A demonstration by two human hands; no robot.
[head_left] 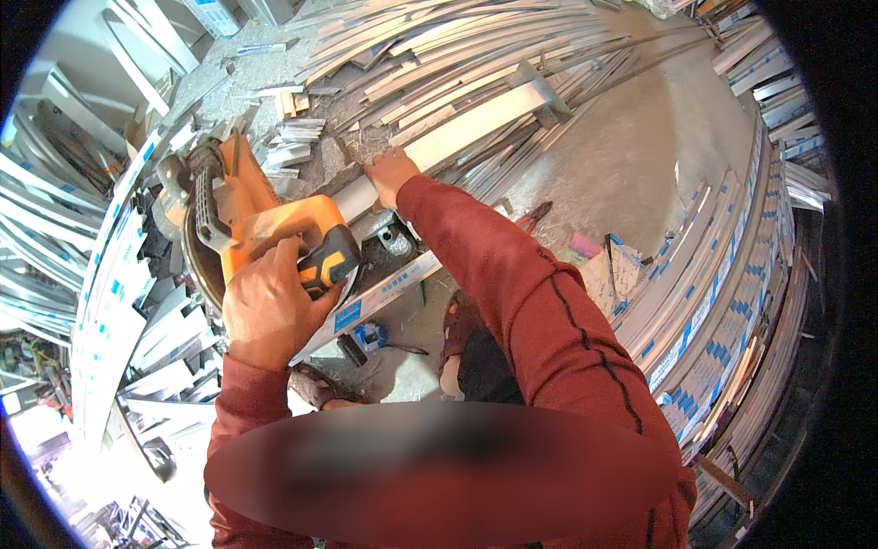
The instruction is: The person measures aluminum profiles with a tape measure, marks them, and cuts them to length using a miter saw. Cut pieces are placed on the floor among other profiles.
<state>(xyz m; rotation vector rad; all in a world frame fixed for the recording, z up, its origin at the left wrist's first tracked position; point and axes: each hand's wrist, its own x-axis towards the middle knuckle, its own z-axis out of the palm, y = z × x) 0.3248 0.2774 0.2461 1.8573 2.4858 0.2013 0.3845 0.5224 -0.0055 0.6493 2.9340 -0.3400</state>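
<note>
The worn footwear (314,386) is at the lower edge of the work area, on the floor (412,371). Just beyond it, a small blue object (369,336) lies on the floor beside a short dark block (350,349). A long white profile (402,280) bearing a blue label runs diagonally above these items, from lower left to upper right.

The left hand (273,306) is closed around the handle of the orange power saw (279,222); its thumb lies near the black-and-orange grip section (331,263). The saw stands left of centre, its guard and motor side facing left.

The silver bar (355,199) extends from the right side of the saw. The right hand (391,176) holds this bar from above with bent fingers; the underside of the grasp is hidden. Beyond the right hand, a long cream board (476,126) runs up and right to an angled metal bracket (546,101). It cannot be determined whether bar and board are one piece.

To the right of the right forearm, a red-handled tool (535,217) lies on the floor. Long profiles (709,293) are stacked along the right side. Loose strips (485,37) cover the far floor.
</note>
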